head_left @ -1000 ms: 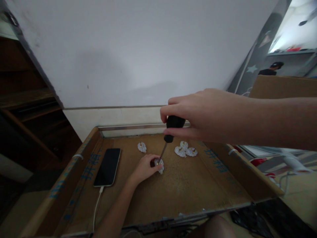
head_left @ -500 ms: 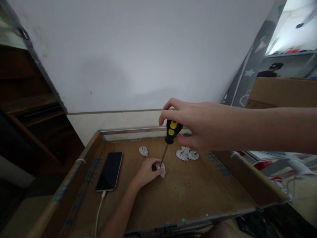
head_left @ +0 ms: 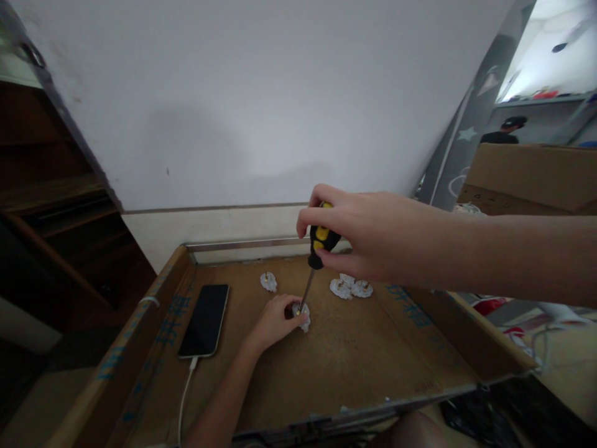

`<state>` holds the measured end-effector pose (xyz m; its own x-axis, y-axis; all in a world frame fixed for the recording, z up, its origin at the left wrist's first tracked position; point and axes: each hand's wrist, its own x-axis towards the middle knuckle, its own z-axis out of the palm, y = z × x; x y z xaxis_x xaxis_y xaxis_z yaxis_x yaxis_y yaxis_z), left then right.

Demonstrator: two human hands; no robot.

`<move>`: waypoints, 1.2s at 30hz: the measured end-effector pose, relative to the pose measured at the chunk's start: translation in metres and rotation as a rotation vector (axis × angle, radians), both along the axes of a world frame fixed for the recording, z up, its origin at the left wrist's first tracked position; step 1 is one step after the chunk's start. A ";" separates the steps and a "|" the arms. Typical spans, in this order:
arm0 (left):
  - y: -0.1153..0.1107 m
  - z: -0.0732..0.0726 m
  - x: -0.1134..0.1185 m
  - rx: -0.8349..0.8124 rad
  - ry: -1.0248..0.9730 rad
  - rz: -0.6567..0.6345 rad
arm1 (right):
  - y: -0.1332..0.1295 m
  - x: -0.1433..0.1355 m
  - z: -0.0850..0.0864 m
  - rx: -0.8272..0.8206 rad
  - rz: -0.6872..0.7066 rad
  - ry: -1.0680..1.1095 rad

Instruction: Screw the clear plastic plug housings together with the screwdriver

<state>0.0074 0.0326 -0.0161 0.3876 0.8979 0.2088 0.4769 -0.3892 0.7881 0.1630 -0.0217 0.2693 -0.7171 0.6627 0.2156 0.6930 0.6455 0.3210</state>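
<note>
**Monitor:** What was the state of each grip, and where was the workpiece?

**Operator:** I had the clear piece (head_left: 306,310) near the middle of the cardboard tray (head_left: 373,354). The left hand (head_left: 277,318) held it by the rim, its grip narrowed to the piece's width, thumb on the near side and fingers on the far side. The right hand (head_left: 352,230) had its grip curled around the handle of the screwdriver (head_left: 316,260), thumb low on the handle. The shaft slanted down to the centre of the piece; I could not tell whether the tip was seated.

**Monitor:** What lay around it?

**Operator:** 1 similar piece (head_left: 268,282) lay apart, beyond the left hand. A cluster of 3 pieces (head_left: 345,287) lay farther right. A phone (head_left: 204,321) lay to the left, a white cable (head_left: 185,392) plugged into its near end.

**Monitor:** How did you rate its handling?

**Operator:** I judged it light, stiff and probably slippery, with an edge that could chip. I specified a light pinch on opposite sides of the rim, fingertips clear of the shaft, and the screwdriver held by its handle only.
</note>
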 end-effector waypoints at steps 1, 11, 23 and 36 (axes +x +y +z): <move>0.000 0.000 0.000 0.002 0.001 -0.001 | 0.000 0.000 0.000 -0.029 0.000 0.029; 0.000 0.000 0.000 0.001 -0.005 -0.001 | -0.003 0.004 -0.002 -0.169 0.002 0.138; 0.000 -0.002 -0.001 0.001 -0.007 0.008 | -0.004 0.006 0.003 -0.162 -0.006 0.140; 0.005 0.003 0.000 0.174 -0.118 0.196 | -0.005 0.011 0.017 -0.005 0.035 0.194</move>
